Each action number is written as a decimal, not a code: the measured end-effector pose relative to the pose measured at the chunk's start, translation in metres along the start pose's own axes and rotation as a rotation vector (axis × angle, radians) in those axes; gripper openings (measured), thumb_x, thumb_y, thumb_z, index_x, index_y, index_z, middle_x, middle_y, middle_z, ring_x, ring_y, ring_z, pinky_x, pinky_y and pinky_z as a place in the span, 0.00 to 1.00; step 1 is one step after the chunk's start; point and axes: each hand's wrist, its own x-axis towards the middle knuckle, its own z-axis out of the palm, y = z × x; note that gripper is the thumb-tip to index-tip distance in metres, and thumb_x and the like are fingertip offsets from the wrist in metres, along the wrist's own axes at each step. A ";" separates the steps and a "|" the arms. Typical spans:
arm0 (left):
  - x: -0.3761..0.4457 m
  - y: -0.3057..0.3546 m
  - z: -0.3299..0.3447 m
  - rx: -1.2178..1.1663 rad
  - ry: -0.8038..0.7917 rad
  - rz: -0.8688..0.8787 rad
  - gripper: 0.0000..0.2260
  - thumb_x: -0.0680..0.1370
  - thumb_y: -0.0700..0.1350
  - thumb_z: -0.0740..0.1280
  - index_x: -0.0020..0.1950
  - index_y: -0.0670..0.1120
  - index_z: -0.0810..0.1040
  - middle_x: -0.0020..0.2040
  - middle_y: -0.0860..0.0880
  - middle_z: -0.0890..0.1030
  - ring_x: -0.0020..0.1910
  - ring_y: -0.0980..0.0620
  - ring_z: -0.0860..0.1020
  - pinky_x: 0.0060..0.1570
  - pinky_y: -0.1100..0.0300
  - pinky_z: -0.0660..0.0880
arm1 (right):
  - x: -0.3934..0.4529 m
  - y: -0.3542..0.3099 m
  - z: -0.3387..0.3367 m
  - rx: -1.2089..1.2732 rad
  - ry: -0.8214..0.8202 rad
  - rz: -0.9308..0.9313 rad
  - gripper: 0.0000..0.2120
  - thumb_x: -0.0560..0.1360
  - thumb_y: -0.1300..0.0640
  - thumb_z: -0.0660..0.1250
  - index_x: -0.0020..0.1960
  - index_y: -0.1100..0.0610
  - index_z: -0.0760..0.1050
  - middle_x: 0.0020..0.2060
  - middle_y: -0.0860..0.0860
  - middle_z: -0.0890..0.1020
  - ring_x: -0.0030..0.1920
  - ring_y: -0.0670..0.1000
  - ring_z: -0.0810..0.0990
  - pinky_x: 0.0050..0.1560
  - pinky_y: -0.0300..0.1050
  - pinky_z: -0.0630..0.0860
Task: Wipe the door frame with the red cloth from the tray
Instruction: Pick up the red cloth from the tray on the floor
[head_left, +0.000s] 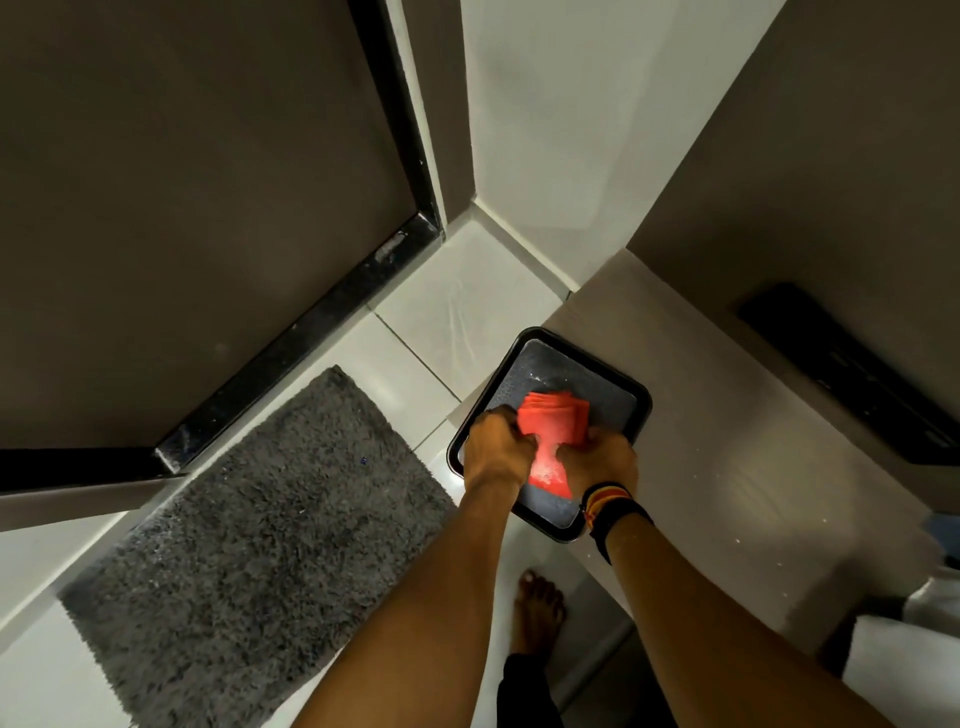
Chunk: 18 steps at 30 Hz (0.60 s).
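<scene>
red cloth (553, 423), folded, bunched between hands (550, 457)

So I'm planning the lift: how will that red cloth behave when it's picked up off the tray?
The red cloth looks soft and folded, so it will probably sag and unfold. It is bunched between the left hand and right hand, suggesting it is light. Specks on the tray may cling to it.

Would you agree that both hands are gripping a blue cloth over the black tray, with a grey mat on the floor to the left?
Not quite: the cloth is red, not blue, as the head view shows. The rest stands: the left hand and right hand both grip it over the black tray, and a grey mat lies on the floor to the left.
</scene>
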 end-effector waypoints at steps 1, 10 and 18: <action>0.000 0.001 0.000 -0.006 -0.002 -0.001 0.09 0.75 0.45 0.74 0.54 0.44 0.84 0.55 0.41 0.85 0.55 0.39 0.84 0.56 0.48 0.81 | 0.000 0.000 0.000 0.053 0.001 0.028 0.10 0.71 0.60 0.70 0.50 0.61 0.83 0.49 0.62 0.86 0.49 0.64 0.83 0.48 0.51 0.79; -0.028 0.006 -0.023 -0.218 0.011 0.007 0.08 0.76 0.45 0.73 0.49 0.51 0.74 0.48 0.46 0.84 0.51 0.41 0.83 0.51 0.53 0.79 | -0.031 -0.013 -0.021 0.219 -0.001 -0.032 0.03 0.73 0.58 0.69 0.46 0.54 0.80 0.43 0.55 0.84 0.45 0.59 0.82 0.54 0.54 0.81; -0.099 0.054 -0.137 -0.333 0.159 0.183 0.08 0.77 0.49 0.72 0.50 0.50 0.75 0.44 0.51 0.83 0.46 0.44 0.83 0.51 0.47 0.82 | -0.126 -0.095 -0.082 0.343 0.084 -0.306 0.03 0.75 0.60 0.70 0.47 0.54 0.77 0.39 0.52 0.80 0.43 0.59 0.81 0.48 0.49 0.77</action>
